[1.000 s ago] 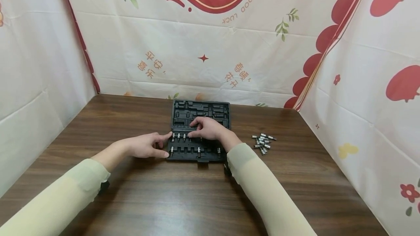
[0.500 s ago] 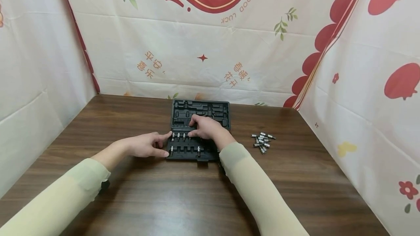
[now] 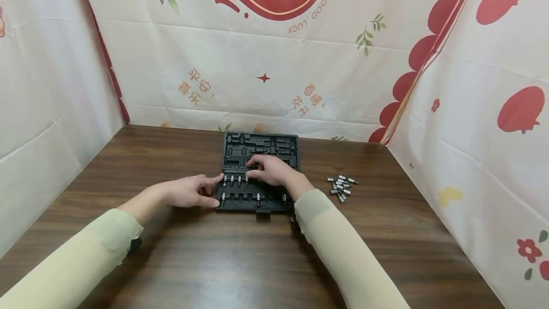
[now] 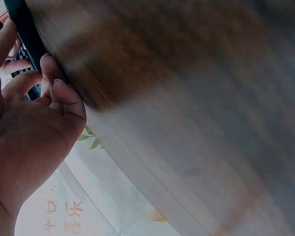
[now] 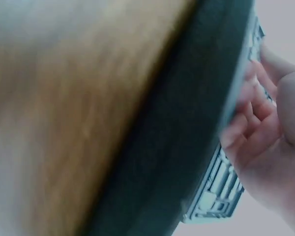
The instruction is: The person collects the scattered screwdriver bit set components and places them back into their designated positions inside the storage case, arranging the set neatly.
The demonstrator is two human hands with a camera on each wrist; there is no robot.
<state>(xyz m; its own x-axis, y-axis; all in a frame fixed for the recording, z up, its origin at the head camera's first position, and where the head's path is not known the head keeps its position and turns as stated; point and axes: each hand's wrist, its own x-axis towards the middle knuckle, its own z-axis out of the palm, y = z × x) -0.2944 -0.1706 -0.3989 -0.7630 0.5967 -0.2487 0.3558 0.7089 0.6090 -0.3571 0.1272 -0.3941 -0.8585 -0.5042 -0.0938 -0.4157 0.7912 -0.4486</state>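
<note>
A black socket-set case point(image 3: 240, 208) lies unfolded on the table in the head view. My left hand point(image 3: 186, 190) braces its left side, straight index finger near the hinge and thumb at the front corner. My right hand point(image 3: 274, 169) reaches over the case. Its thumb touches the top of a silver-and-black bit socket point(image 3: 247, 180) in the back row, while the index finger stands apart from the thumb. More bit sockets sit to the left of that one. Several others, such as this bit socket point(image 3: 258, 200), stand in the front row. The right palm hides some slots.
On the wooden table point(image 3: 257, 261), a loose pile of bit sockets point(image 3: 340, 187) lies to the right of the case. Moulded recesses fill the raised back half, the case lid point(image 3: 274, 143). Printed cloth point(image 3: 240, 46) hangs behind and along both sides.
My right wrist dips left over the front-right bit socket, then shifts back, showing it again. The right thumb stays at the same bit socket. My left hand keeps its place.
</note>
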